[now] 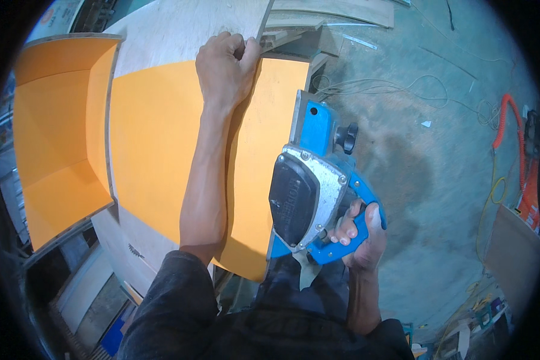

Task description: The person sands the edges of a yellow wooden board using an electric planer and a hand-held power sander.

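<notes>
An electric hand planer (pixel 318 129) stands at the right edge of a flat yellow-orange panel (pixel 153 132), alongside the middle and near part of that edge. Its body is bright blue with a scuffed silver metal housing, a black side cover (pixel 294 201) facing up and a black knob (pixel 349 138) jutting right. It is turned on its side, with its flat sole toward the panel's edge; whether the two touch cannot be told. Its long axis runs roughly along that edge, the front end pointing away from the person and leaning slightly right, the rear toward the person's body. The right hand (pixel 366 240) is wrapped around the blue loop handle (pixel 360 186). The left hand (pixel 228 69) is curled into a fist at the panel's far edge, beside a pale board (pixel 168 30); its fingertips are hidden, so what they hold, if anything, cannot be told. Left of the panel sits an open yellow-orange box (pixel 51 126).
</notes>
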Tool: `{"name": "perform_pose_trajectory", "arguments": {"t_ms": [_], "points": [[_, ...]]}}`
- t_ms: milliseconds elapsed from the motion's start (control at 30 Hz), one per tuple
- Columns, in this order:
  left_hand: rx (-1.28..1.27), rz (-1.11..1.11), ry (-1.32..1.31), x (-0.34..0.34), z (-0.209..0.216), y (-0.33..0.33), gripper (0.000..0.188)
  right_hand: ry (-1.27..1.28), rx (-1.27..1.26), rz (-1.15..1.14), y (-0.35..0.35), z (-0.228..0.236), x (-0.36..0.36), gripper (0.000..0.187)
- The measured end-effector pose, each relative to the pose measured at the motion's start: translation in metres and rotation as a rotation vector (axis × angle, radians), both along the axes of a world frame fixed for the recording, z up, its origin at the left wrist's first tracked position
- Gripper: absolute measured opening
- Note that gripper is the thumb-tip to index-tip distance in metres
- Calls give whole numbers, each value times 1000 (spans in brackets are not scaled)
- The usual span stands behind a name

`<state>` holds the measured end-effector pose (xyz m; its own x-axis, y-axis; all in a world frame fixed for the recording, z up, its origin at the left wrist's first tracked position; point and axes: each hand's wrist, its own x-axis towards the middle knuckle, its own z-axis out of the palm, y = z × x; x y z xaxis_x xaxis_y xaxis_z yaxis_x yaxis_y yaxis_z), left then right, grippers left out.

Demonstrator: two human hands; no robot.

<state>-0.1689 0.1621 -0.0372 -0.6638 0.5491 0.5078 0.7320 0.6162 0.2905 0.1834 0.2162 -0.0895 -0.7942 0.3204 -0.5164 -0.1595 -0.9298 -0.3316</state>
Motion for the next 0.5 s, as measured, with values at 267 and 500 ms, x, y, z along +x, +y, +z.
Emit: {"name": "perform_pose_trajectory", "arguments": {"t_ms": [267, 500], "points": [[29, -38, 37, 28, -4, -25, 37, -7, 32, -54, -3, 3, -6, 41], [58, -74, 63, 55, 7, -49, 38, -71, 110, -117, -3, 21, -14, 38]]}}
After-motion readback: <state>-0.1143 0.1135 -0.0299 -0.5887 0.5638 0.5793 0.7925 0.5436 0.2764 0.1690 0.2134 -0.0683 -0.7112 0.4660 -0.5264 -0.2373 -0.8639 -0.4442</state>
